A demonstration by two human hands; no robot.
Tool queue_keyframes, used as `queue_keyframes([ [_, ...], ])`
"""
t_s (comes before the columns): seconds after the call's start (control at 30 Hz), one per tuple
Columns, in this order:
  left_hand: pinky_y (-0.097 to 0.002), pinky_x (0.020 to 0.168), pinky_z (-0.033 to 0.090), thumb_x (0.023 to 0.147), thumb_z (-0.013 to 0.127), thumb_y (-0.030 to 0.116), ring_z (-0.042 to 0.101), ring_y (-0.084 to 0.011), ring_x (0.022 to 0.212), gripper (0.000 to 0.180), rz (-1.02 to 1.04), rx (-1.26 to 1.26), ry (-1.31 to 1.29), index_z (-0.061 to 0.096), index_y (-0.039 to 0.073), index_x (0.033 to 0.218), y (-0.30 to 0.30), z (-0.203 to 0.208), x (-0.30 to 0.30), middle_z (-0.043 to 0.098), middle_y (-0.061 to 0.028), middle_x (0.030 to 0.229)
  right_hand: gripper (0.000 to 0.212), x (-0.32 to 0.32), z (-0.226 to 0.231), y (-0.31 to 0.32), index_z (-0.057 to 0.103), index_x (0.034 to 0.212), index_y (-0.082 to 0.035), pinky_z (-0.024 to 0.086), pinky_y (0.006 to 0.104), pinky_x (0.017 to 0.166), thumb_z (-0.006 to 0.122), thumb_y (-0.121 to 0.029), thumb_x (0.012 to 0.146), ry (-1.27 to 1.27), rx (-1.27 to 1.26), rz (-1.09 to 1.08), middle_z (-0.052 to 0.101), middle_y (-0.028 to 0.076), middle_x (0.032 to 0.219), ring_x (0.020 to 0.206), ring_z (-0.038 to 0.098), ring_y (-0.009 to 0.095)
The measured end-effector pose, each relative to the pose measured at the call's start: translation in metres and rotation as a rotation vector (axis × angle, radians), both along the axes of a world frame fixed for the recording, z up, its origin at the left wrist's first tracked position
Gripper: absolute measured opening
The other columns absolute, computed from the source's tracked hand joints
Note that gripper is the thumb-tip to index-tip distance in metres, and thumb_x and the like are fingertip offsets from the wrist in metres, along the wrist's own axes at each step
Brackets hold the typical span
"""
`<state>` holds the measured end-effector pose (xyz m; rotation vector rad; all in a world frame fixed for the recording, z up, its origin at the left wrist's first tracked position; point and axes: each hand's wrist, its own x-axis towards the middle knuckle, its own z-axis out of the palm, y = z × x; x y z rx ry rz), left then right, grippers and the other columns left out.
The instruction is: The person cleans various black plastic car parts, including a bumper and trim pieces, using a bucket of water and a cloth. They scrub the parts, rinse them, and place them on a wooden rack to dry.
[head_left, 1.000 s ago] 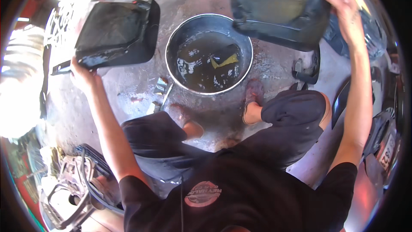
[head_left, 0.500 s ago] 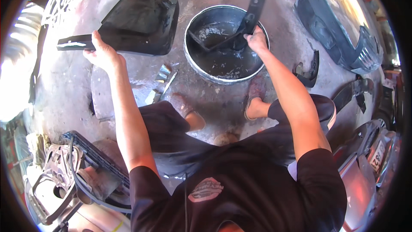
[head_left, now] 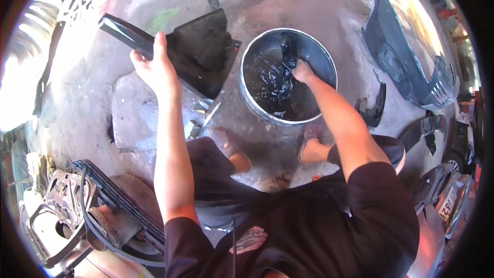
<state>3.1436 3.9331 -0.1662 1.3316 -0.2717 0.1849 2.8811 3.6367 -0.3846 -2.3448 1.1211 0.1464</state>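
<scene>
"Left of the round basin (head_left: pixel 289 121), holds what?"

"Holds a black plastic panel (head_left: pixel 198 46) with the left hand (head_left: pixel 157 69), pinching its long strip (head_left: pixel 126 35) between thumb and fingers, with the forearm (head_left: pixel 172 134) stretched nearly straight ahead."

"And inside the basin?"

"Reaches over the rim with the right hand (head_left: pixel 302 71), elbow slightly bent, and grips a dark plastic part (head_left: pixel 288 51) partly in the liquid (head_left: pixel 257 77), with fingertips hidden."
</scene>
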Motion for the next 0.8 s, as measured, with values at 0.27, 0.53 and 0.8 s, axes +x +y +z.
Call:
queue_keyframes([
  [0.27, -0.0280, 0.078, 0.050, 0.081, 0.084, 0.005, 0.062, -0.0133, 0.084, 0.037, -0.105, -0.080, 0.080, 0.057, 0.003, 0.106, 0.000, -0.002, -0.002, 0.065, -0.0052, 0.096, 0.057, 0.030, 0.131, 0.038, 0.044, 0.143, -0.004, 0.046, 0.0393, 0.101, 0.064, -0.026, 0.094, -0.423, 0.216, 0.328, 0.060, 0.019, 0.133, 0.121, 0.059, 0.034],
  [0.53, -0.0290, 0.080, 0.051, 0.081, 0.084, 0.004, 0.063, -0.0142, 0.087, 0.042, -0.125, -0.079, 0.090, 0.058, 0.001, 0.113, -0.007, -0.004, 0.005, 0.064, -0.0065, 0.099, 0.056, 0.060, -0.021, 0.036, 0.052, 0.141, -0.002, 0.035, 0.0363, 0.115, 0.060, -0.020, 0.089, -0.624, 0.799, -0.108, 0.048, 0.022, 0.150, 0.141, 0.044, 0.034],
  [0.8, -0.0314, 0.083, 0.050, 0.082, 0.085, 0.010, 0.060, -0.0162, 0.088, 0.041, -0.107, 0.098, 0.047, 0.059, 0.001, 0.113, 0.001, -0.005, 0.003, 0.064, -0.0060, 0.097, 0.031, 0.028, -0.078, -0.009, 0.071, 0.111, -0.003, 0.054, 0.0382, 0.079, 0.052, -0.022, 0.096, -0.361, 0.179, -0.981, 0.069, 0.011, 0.103, 0.094, 0.066, 0.024],
])
